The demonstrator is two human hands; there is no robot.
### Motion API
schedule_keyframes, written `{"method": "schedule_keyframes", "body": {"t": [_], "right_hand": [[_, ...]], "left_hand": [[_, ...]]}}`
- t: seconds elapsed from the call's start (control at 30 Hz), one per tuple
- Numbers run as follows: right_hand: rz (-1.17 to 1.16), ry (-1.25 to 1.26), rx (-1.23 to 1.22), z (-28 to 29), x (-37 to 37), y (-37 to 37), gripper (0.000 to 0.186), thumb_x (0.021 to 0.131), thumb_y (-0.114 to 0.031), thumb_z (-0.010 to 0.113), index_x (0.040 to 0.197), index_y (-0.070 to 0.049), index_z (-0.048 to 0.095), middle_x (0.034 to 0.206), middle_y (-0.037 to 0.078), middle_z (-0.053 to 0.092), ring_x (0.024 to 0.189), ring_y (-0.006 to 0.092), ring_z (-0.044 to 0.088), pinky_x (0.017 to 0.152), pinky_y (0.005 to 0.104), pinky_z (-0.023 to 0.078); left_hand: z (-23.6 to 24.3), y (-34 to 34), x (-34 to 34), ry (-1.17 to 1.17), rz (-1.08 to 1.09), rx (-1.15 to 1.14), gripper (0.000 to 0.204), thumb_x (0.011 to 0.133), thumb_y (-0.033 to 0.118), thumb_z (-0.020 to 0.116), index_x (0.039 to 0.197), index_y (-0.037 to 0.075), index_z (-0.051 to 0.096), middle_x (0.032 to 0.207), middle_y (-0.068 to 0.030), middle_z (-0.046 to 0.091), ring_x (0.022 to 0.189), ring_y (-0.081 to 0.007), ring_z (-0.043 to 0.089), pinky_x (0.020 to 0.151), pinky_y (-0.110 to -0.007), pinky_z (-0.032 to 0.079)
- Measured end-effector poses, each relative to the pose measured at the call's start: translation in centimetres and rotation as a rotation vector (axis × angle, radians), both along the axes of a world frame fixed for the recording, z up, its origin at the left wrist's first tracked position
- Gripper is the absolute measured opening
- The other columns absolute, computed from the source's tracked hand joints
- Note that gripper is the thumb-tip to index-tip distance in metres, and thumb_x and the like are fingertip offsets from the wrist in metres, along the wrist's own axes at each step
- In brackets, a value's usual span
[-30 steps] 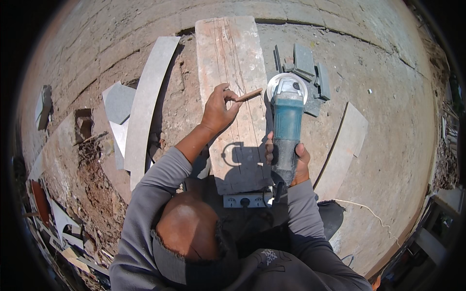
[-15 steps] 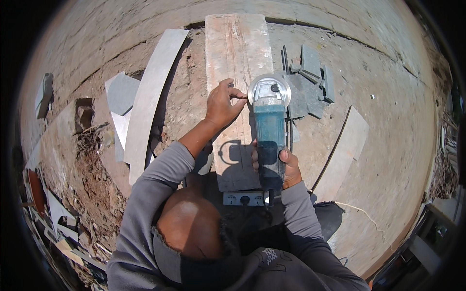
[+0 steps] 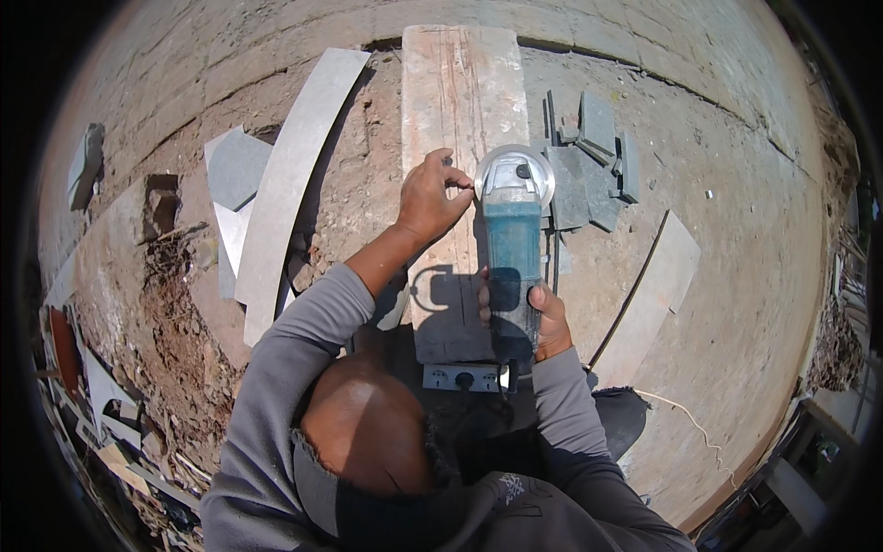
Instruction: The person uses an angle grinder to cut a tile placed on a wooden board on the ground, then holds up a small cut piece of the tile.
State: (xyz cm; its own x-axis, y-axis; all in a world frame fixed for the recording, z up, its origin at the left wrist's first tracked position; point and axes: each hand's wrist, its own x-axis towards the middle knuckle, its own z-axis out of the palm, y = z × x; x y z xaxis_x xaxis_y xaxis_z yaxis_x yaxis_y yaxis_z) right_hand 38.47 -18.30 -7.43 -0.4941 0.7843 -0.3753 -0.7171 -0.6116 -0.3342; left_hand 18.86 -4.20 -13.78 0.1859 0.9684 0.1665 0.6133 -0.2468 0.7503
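Note:
My right hand (image 3: 551,322) is wrapped round the body of a teal angle grinder (image 3: 513,239), which points away from me. A shiny silver guard or disc (image 3: 543,166) forms a round rim at its far end. Just left of that rim is my left hand (image 3: 430,198), thumb and index finger pinched together. Something small and dark may sit between those fingertips, but it is too small to name. Beneath both hands runs a long, pale, scratched board (image 3: 460,92). The grinder throws its shadow on the near part of the board.
Grey stone tile pieces (image 3: 570,189) lie in a cluster right of the board. A long curved pale strip (image 3: 299,175) and tile offcuts (image 3: 239,170) lie left. Another pale slab (image 3: 658,285) is at right. A socket strip (image 3: 446,377) stands at the board's near end, beside my bare knee (image 3: 363,423).
The view has shifted slightly, so the board and tile pieces appear a little further right. My left hand stays pinched beside the grinder's rim, and my right hand keeps its grip.

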Motion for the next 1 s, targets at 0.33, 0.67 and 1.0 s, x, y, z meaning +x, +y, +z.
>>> {"method": "schedule_keyframes", "body": {"t": [0.33, 0.67, 1.0], "right_hand": [[-0.038, 0.023, 0.017, -0.5, 0.6, 0.1, 0.076, 0.080, -0.042, 0.080, 0.128, 0.009, 0.051, 0.103, 0.021, 0.066, 0.087, 0.0286, 0.069, 0.077, 0.0356, 0.057], [-0.091, 0.028, 0.008, -1.5, 1.7, 0.2, 0.082, 0.077, -0.048, 0.080, 0.129, 0.009, 0.050, 0.100, 0.019, 0.066, 0.084, 0.0279, 0.070, 0.074, 0.0367, 0.059], [-0.163, -0.061, 0.003, -0.9, 2.7, 0.7, 0.093, 0.070, -0.060, 0.080, 0.128, 0.006, 0.051, 0.097, 0.015, 0.064, 0.079, 0.0233, 0.068, 0.069, 0.0336, 0.059]], "left_hand": [[-0.1, -0.1, 0.1, -0.017, 0.006, -0.002, 0.065, 0.075, 0.014, 0.084, 0.125, -0.002, 0.046, 0.088, -0.0045, 0.073, 0.087, -0.0237, 0.069, 0.082, -0.036, 0.053], [0.2, -0.1, 0.2, 0.001, 0.003, 0.000, 0.064, 0.076, 0.015, 0.084, 0.125, -0.003, 0.047, 0.087, -0.0060, 0.072, 0.086, -0.0234, 0.069, 0.081, -0.035, 0.054], [-0.2, -0.1, 0.1, -0.028, 0.001, 0.000, 0.063, 0.075, 0.017, 0.084, 0.123, -0.001, 0.048, 0.086, -0.0040, 0.071, 0.083, -0.0241, 0.067, 0.084, -0.038, 0.050]]}}
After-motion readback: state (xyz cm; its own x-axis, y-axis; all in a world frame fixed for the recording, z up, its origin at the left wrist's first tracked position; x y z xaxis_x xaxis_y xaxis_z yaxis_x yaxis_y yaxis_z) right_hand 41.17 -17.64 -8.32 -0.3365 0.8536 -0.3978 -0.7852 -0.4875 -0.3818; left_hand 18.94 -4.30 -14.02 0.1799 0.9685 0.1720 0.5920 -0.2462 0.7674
